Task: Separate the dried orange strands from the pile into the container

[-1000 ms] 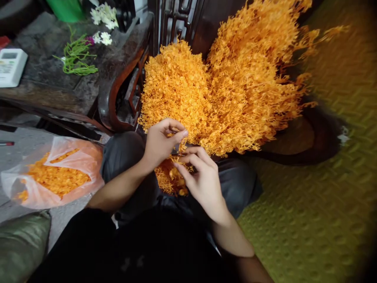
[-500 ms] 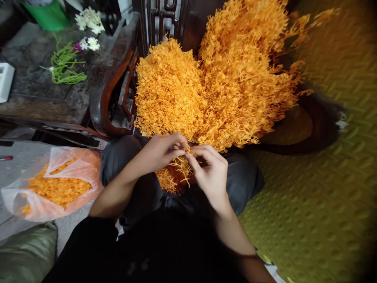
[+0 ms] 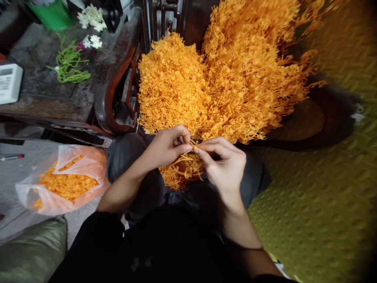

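Note:
My left hand (image 3: pixel 167 147) and my right hand (image 3: pixel 225 161) meet above my lap, fingertips almost touching. Each pinches a thin orange plastic-looking sprig (image 3: pixel 194 146) with fine branching stems; the exact grip points are partly hidden by the fingers. Below them, a small heap of similar orange sprigs (image 3: pixel 173 179) lies between my knees. Just beyond my hands rises a dense mound of curly orange sprigs (image 3: pixel 173 84), joined on its right by a taller, looser mound (image 3: pixel 247 74).
Left of my knee, a translucent bag (image 3: pixel 97 161) of orange pieces sits on the floor. A dark wooden table (image 3: pixel 35 55) carries green stems (image 3: pixel 70 65), white flowers (image 3: pixel 92 19), a green container (image 3: pixel 51 15) and a white device (image 3: pixel 10 84). Yellow-green textured matting (image 3: pixel 312 208) lies right.
My hands stay pinched together at the sprig; the right hand has shifted slightly right and its wrist turned. The whole view has slid a little, with surroundings appearing farther right.

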### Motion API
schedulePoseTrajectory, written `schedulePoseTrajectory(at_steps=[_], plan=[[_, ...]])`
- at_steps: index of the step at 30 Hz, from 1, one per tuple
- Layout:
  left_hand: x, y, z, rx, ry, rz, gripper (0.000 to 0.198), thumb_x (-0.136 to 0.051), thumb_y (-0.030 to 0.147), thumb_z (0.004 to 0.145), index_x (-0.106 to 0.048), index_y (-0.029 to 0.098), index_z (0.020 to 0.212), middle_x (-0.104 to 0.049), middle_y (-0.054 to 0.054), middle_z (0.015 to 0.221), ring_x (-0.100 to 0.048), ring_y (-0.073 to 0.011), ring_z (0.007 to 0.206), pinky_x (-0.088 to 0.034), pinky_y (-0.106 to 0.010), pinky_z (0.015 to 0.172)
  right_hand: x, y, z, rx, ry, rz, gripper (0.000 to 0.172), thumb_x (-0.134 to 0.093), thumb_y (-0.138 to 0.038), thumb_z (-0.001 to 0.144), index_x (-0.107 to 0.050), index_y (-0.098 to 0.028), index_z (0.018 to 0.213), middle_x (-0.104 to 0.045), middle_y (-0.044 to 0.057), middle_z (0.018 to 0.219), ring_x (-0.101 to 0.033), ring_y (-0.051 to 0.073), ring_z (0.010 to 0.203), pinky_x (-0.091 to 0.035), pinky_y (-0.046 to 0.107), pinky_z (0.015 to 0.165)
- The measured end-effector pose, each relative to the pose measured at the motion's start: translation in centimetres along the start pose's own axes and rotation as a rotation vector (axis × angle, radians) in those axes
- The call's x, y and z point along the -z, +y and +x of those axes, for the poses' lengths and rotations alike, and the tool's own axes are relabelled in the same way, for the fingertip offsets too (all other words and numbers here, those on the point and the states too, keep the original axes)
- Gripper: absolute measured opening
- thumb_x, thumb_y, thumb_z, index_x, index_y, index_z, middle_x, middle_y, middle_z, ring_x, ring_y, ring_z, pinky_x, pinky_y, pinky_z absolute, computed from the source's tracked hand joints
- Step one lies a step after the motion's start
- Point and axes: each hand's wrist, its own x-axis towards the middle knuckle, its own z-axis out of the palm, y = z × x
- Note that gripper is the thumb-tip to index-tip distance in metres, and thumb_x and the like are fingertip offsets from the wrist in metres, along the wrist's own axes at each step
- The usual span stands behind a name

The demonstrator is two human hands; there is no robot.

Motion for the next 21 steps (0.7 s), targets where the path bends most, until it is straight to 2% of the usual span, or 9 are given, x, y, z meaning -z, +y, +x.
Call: schedulePoseTrajectory(at_steps=[2, 4, 6, 9, 11, 14, 15, 19, 21], plan=[[0.0, -0.1, 0.1, -0.003, -0.015, -0.039, 0.017, -0.074, 0.028, 0.085, -0.061, 0.021, 0.094, -0.068, -0.001, 0.089, -0.063, -0.0121, 0.076, -0.049, -0.025, 0.069, 0.5, -0.1, 0.5, -0.059, -0.015, 0.075, 0.006, -0.08, -0.024, 0.085, -0.078, -0.023, 0.079, -0.076, 0.003, 0.081, -0.067, 0.017, 0.067, -0.055, 0.032, 0.06], [-0.2, -0.2, 0.1, 0.029, -0.046, -0.122, 0.025, -0.078, 0.03, 0.083, -0.06, 0.022, 0.097, -0.07, -0.001, 0.088, -0.066, -0.0132, 0.075, -0.051, -0.026, 0.069, 0.8, -0.2, 0.8, -0.097, -0.063, 0.126, 0.005, -0.082, -0.023, 0.082, -0.078, -0.021, 0.08, -0.076, 0.002, 0.08, -0.065, 0.015, 0.063, -0.052, 0.03, 0.057], [-0.4, -0.2, 0.0, 0.071, -0.07, -0.173, 0.021, -0.077, 0.03, 0.083, -0.059, 0.022, 0.091, -0.068, 0.0, 0.076, -0.066, -0.0131, 0.067, -0.05, -0.026, 0.063, 0.8, -0.2, 1.0, -0.083, -0.112, 0.114, 0.005, -0.081, -0.022, 0.083, -0.078, -0.021, 0.079, -0.075, 0.002, 0.08, -0.065, 0.015, 0.064, -0.05, 0.029, 0.056], [-0.3, 0.1, -0.4, 0.062, -0.078, -0.068, 0.013, -0.07, 0.025, 0.087, -0.061, 0.02, 0.079, -0.065, 0.001, 0.067, -0.063, -0.0113, 0.061, -0.045, -0.025, 0.059, 1.0, 0.6, 1.1, -0.019, -0.145, 0.002, 0.009, -0.077, -0.019, 0.086, -0.077, -0.021, 0.077, -0.074, 0.002, 0.079, -0.067, 0.016, 0.068, -0.051, 0.031, 0.061], [0.2, 0.2, -0.7, 0.047, -0.071, 0.008, 0.011, -0.07, 0.021, 0.086, -0.063, 0.02, 0.077, -0.064, 0.002, 0.067, -0.06, -0.0101, 0.06, -0.044, -0.025, 0.058, 1.9, 1.6, 1.4, -0.009, -0.036, -0.075, 0.01, -0.078, -0.02, 0.085, -0.076, -0.021, 0.075, -0.074, 0.003, 0.079, -0.067, 0.018, 0.069, -0.052, 0.033, 0.065], [1.2, 0.1, -0.8, 0.073, 0.02, -0.041, 0.013, -0.076, 0.023, 0.083, -0.064, 0.019, 0.08, -0.065, 0.001, 0.07, -0.06, -0.0101, 0.061, -0.044, -0.026, 0.057, 4.1, 2.9, 2.0, -0.07, 0.223, -0.033, 0.013, -0.086, -0.022, 0.078, -0.073, -0.021, 0.074, -0.074, 0.002, 0.08, -0.067, 0.018, 0.071, -0.053, 0.032, 0.064], [1.4, 0.0, -0.8, 0.083, 0.059, -0.075, 0.015, -0.077, 0.025, 0.083, -0.064, 0.019, 0.081, -0.065, 0.001, 0.071, -0.061, -0.0106, 0.062, -0.045, -0.026, 0.057, 4.8, 3.0, 2.1, -0.089, 0.213, 0.018, 0.015, -0.088, -0.023, 0.076, -0.073, -0.021, 0.074, -0.074, 0.002, 0.08, -0.067, 0.018, 0.071, -0.053, 0.031, 0.064], [1.2, 0.0, -0.3, 0.108, 0.084, -0.148, 0.019, -0.079, 0.032, 0.086, -0.065, 0.02, 0.089, -0.071, -0.002, 0.076, -0.069, -0.014, 0.068, -0.053, -0.027, 0.06, 5.2, 1.5, 1.6, -0.09, -0.192, 0.223, 0.014, -0.086, -0.025, 0.081, -0.073, -0.022, 0.079, -0.075, 0.003, 0.083, -0.069, 0.018, 0.074, -0.056, 0.031, 0.067], [0.9, 0.0, -0.1, 0.112, 0.06, -0.165, 0.019, -0.078, 0.032, 0.088, -0.064, 0.02, 0.092, -0.072, -0.002, 0.077, -0.072, -0.0145, 0.07, -0.056, -0.027, 0.062, 4.0, 0.6, 1.4, -0.069, -0.273, 0.268, 0.01, -0.083, -0.025, 0.085, -0.074, -0.022, 0.081, -0.075, 0.004, 0.088, -0.07, 0.018, 0.078, -0.057, 0.032, 0.069]])
